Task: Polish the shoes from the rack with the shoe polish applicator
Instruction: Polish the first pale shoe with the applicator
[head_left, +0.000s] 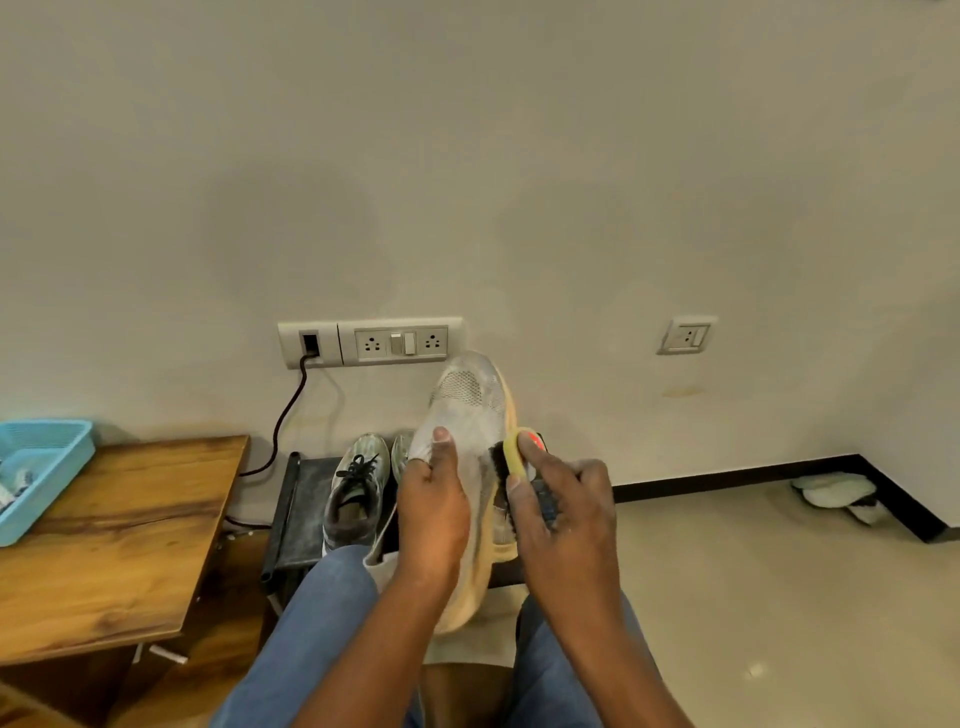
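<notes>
At the centre of the frame the left hand (434, 499) grips the pale shoe (470, 415), toe up; the right hand (563, 512) holds the brush (522, 470) against its side. Short, light strokes with the shoe held steady should work best.

One head-worn wide-angle view is given, directed forward and down. The wall (467, 156) is faced; the hands are seen close below.

Mesh-cloth shoe (467, 410) (dusty), wood table (119, 545).

Beige wall (467, 156), wooden table (104, 545)
</notes>
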